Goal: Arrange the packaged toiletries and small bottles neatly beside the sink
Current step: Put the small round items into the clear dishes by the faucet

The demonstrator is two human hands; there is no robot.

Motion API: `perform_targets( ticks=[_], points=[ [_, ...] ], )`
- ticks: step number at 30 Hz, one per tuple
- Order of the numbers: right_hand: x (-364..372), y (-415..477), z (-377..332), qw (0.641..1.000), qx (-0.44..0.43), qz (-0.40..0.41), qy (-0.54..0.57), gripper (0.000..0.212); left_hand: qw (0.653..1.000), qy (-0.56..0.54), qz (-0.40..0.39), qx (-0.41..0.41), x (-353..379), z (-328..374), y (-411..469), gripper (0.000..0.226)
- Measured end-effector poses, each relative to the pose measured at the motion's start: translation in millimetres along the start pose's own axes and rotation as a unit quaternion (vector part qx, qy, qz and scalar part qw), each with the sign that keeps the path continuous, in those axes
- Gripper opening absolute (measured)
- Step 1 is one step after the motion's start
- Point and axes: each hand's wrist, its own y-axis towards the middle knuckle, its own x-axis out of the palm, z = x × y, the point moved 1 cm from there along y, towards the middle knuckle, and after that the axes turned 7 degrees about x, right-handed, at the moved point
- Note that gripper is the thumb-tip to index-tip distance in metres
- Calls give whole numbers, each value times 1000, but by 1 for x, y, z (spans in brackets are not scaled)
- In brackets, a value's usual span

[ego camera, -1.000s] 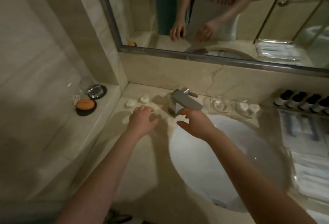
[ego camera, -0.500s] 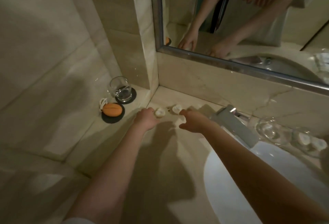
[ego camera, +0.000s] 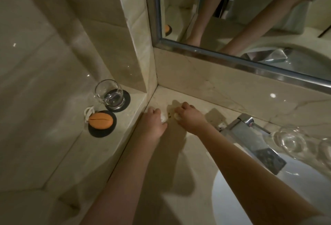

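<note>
On the raised ledge [ego camera: 107, 146] at the far left a drinking glass [ego camera: 109, 93] stands on a dark coaster [ego camera: 123, 102], with an orange soap [ego camera: 101, 121] on a second dark coaster [ego camera: 100, 131] just in front. Near the back corner of the counter [ego camera: 179, 162], the left hand [ego camera: 152, 122] has its fingers curled around a small white packet [ego camera: 163, 118], and the right hand [ego camera: 189, 118] just beside it closes on another pale packet [ego camera: 177, 116]. Farther right come the tap [ego camera: 254, 138], the white sink [ego camera: 268, 198] and a clear glass dish [ego camera: 291, 141].
</note>
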Motion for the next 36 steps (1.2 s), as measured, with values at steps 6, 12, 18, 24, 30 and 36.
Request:
perform_targets(
  ticks=[6, 12, 18, 24, 30, 36],
  points=[
    [-17, -12, 0, 997, 25, 45, 59, 37, 998, -53, 29, 9, -8, 9, -10, 46],
    [-67, -62, 5, 979, 19, 168, 111, 39, 990, -84, 103, 53, -33, 46, -32, 51],
    [-101, -144, 54, 940, 75, 276, 187, 37, 969, -109, 145, 165, -51, 112, -68, 48],
    [-103, -214, 138, 900, 178, 325, 230, 36, 948, -114, 108, 277, -48, 203, -97, 48],
    [-80, -251, 220, 898, 276, 276, 202, 43, 932, -34, -12, 362, -7, 290, -100, 51],
    [-65, -248, 270, 927, 292, 206, 112, 36, 932, 73, -91, 342, 51, 342, -76, 33]
  ],
)
